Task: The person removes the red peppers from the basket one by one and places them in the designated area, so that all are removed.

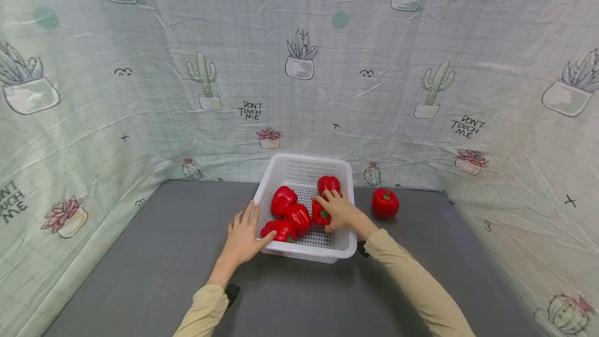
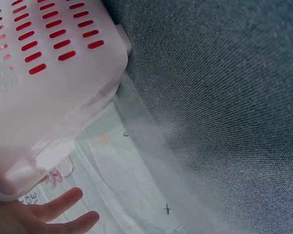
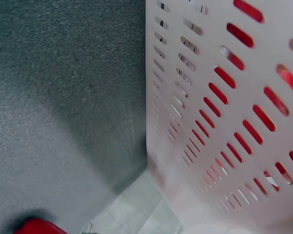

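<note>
A white perforated plastic basket (image 1: 343,246) holds several red bell peppers (image 1: 284,200). My left hand (image 1: 242,237) rests against its near left corner, fingers spread along the left rim and thumb over the front rim. Two of its fingers (image 2: 63,204) stretch out past the basket wall in the left wrist view. Inside the basket's right half, my right hand (image 1: 340,210) reaches over the right rim and grips a bell pepper (image 1: 320,215) from above. Another bell pepper (image 1: 328,184) lies just behind that hand. The right wrist view shows only the basket's slotted outer wall (image 3: 210,126), hiding the hand.
One more red bell pepper (image 1: 385,204) stands on the grey tabletop (image 1: 154,264), right of the basket. A pale curtain (image 1: 299,108) printed with cacti hangs behind the table and along both sides.
</note>
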The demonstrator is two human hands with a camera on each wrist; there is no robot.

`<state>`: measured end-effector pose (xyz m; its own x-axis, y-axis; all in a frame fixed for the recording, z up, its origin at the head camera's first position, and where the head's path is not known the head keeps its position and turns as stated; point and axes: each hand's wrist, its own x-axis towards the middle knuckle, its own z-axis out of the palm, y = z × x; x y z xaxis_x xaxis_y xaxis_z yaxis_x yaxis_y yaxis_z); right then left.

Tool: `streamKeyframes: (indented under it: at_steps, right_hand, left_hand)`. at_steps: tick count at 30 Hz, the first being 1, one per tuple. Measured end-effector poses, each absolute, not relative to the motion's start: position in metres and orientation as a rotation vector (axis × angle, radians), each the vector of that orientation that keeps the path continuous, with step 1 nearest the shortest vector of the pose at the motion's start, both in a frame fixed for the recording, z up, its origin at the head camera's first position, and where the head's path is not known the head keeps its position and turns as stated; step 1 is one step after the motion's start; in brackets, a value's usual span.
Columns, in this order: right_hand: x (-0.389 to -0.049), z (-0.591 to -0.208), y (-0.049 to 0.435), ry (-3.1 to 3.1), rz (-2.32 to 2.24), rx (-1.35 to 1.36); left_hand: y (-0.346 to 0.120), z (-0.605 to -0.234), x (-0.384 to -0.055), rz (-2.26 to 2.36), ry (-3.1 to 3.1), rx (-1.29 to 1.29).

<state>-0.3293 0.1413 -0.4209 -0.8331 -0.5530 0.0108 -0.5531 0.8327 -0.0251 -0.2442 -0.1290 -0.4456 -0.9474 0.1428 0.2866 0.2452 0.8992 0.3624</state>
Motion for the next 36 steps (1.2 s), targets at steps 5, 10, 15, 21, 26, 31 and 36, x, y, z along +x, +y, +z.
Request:
streamKeyframes:
  at_steps: [5,10,15,21,26,31,36]
  right_hand:
    - [-0.325,-0.418,0.143,-2.931,0.103,0.941]
    - [-0.318,-0.412,0.145,-2.841,0.157,0.968]
    - [-0.311,-0.406,0.148,-2.808,0.218,0.953]
    - [-0.304,-0.399,0.152,-2.734,0.259,0.954]
    - [-0.297,-0.394,0.155,-2.690,0.279,0.967]
    - [-0.290,-0.393,0.159,-2.764,0.326,0.912]
    - [-0.288,-0.394,0.163,-2.817,0.362,0.808]
  left_hand:
    - [-0.130,-0.445,-0.243,-0.577,-2.816,-0.291]
    - [-0.130,-0.446,-0.244,-0.576,-2.808,-0.295]
    - [-0.130,-0.446,-0.244,-0.566,-2.803,-0.298]
    - [-0.129,-0.446,-0.244,-0.571,-2.797,-0.297]
    - [-0.130,-0.447,-0.243,-0.569,-2.801,-0.287]
    - [-0.130,-0.448,-0.243,-0.573,-2.810,-0.281]
    - [-0.130,-0.448,-0.245,-0.562,-2.810,-0.289]
